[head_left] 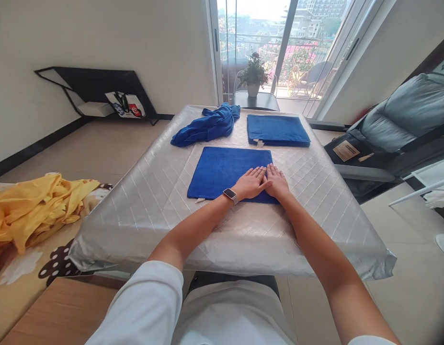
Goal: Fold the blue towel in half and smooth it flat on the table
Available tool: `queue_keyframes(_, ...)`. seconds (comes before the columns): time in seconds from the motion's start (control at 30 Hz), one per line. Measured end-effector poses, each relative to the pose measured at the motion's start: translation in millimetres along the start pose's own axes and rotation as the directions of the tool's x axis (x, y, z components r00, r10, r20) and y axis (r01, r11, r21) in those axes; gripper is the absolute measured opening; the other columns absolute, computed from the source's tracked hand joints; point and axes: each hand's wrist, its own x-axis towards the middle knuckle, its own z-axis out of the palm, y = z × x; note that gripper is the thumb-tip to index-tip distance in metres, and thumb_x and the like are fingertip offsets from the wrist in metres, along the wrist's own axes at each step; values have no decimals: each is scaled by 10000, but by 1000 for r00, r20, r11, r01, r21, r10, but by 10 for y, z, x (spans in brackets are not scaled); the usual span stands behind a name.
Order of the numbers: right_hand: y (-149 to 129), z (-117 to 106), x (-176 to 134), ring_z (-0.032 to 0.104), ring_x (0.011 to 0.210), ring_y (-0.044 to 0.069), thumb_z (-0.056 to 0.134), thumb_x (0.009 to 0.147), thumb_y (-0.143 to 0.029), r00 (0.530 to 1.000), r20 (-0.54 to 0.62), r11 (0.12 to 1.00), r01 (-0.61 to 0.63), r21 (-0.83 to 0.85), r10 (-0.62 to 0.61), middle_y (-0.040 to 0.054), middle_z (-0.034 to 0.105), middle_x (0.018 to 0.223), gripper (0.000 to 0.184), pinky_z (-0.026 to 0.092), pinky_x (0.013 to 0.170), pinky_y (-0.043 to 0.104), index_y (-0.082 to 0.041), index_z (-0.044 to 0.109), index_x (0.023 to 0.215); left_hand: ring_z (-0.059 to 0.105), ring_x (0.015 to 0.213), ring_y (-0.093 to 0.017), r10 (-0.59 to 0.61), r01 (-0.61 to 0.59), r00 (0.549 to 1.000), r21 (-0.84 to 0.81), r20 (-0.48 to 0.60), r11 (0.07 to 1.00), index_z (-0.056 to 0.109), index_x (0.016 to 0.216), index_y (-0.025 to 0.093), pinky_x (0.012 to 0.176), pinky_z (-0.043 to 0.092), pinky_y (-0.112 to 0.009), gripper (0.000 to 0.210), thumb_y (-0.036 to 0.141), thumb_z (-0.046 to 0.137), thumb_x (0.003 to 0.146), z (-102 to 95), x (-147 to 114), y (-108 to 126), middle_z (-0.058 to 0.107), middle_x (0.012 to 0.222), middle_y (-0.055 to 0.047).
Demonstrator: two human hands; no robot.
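A blue towel (222, 167), folded into a flat rectangle, lies in front of me with a small white tag at its near left corner. My left hand (251, 183), with a watch on the wrist, rests flat on the towel's right part, fingers stretched out. Beside it, touching it, my right hand (277, 181) lies flat on the towel's right edge, fingers extended. Behind, to the right, is a neat stack of folded blue towels (278, 129). A crumpled heap of blue cloth (209, 125) lies at the back left of the table.
A silvery quilted cover (142, 215) drapes over the table. Yellow cloth (35, 206) is heaped at the left, near a wooden surface (63, 311). A potted plant (254, 74) stands on a chair beyond the table. A grey recliner (397, 120) is at the right.
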Motion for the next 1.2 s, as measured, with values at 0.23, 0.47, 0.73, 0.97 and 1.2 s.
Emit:
queue_keyframes(0.23,-49,-39,1,183,1610,251,192,1088,-452,999,13,998,-33,50,33,133,179,1748,708,147,1308,428,-50,220,1670,153,1618,-232,-194,192,979,34,62,981,256,1655,83,1320,111,-405,853,655,74,1048,-174,-301,-480,215,1734,-110)
queue_keyframes(0.47,-36,-30,11,172,1613,244,169,1090,-474,999,22,997,-39,62,38,131,171,1751,715,137,1309,422,-62,217,1673,148,1619,-280,-385,380,922,90,41,921,214,1658,52,1316,126,-459,916,701,73,1027,-335,-928,-1164,180,1740,-153)
queue_keyframes(0.73,-41,-34,13,177,1612,243,164,1089,-498,999,17,998,-46,49,46,133,174,1749,732,137,1310,420,-57,217,1671,158,1616,-287,-466,466,885,75,-26,881,232,1644,20,1309,153,-451,891,658,64,1045,-308,-1221,-1331,204,1729,-187)
queue_keyframes(0.97,-32,-82,-115,179,1612,257,196,1088,-471,999,-32,1000,4,15,-4,142,189,1744,706,186,1302,450,-77,227,1672,187,1608,-304,-451,453,891,53,-44,890,259,1633,14,1300,182,-475,874,650,108,1052,-314,-1206,-1329,221,1717,-214)
queue_keyframes(1.2,-80,-21,-490,136,1620,253,149,1095,-520,999,49,998,-12,54,10,140,148,1752,751,144,1311,413,-43,195,1674,234,1597,-305,-454,459,888,96,-77,883,274,1633,29,1297,197,-464,899,667,54,1040,-302,-1246,-1289,259,1711,-201)
